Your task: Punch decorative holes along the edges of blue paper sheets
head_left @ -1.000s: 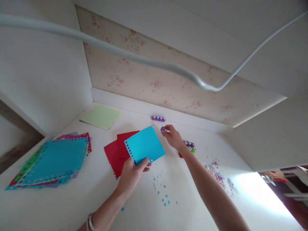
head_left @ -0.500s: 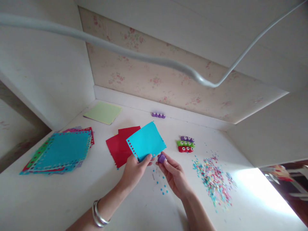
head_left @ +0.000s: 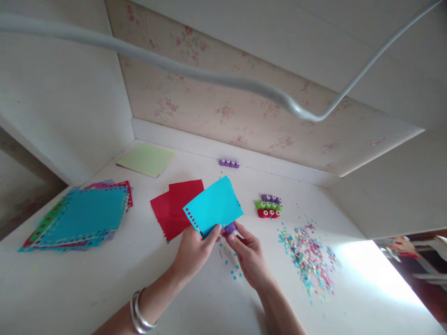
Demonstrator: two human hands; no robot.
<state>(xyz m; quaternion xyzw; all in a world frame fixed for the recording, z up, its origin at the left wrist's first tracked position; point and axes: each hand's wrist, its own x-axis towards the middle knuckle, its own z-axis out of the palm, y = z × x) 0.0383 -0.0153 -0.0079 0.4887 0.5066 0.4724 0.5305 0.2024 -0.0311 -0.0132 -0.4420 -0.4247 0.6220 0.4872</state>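
A bright blue sheet of paper (head_left: 213,204) is pinched at its lower edge by my left hand (head_left: 195,251), thumb on top. Small punched shapes run along its left edge, and its right edge is notched too. My right hand (head_left: 249,253) is closed around a small purple craft punch (head_left: 230,228) at the sheet's lower right corner. Whether the paper sits inside the punch's slot I cannot tell. Behind the blue sheet, red sheets (head_left: 176,211) lie on the white table. Several blue paper dots (head_left: 234,273) are scattered below my hands.
At left lies a pile of punched coloured sheets (head_left: 87,209); behind it are pale green sheets (head_left: 146,159). Purple punches (head_left: 229,163) line the back. Purple, green and red punches (head_left: 268,206) stand right, beside heaped confetti (head_left: 310,256). A white cable (head_left: 209,77) crosses overhead.
My right hand has shifted slightly left and turned the purple punch, bringing it closer to my left thumb. The blue sheet has tilted a little. The whole view has shifted slightly.
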